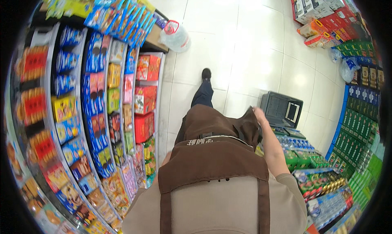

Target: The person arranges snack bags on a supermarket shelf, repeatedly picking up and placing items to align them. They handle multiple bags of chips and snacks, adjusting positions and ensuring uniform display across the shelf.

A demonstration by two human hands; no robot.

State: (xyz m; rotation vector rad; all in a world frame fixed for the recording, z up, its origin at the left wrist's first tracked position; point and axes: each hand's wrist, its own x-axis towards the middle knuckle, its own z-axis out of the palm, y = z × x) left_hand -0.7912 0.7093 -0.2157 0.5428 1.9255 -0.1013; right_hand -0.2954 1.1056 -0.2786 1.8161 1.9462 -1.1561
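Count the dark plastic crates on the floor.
1: a dark plastic crate stands on the white tiled floor by the right hand, ahead of the drinks display. Others may be hidden.

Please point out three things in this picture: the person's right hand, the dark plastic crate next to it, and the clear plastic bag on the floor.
right hand [258,112], head view, on the back of the hand.
dark plastic crate [281,108], head view, on its slotted side wall.
clear plastic bag [175,36], head view, on the bag's middle.

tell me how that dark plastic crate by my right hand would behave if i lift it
The dark plastic crate looks rigid and moulded, so probably stiff, not floppy. Its slotted walls suggest it is light for its size. The right hand is at one edge only, so lifted there it may tilt.
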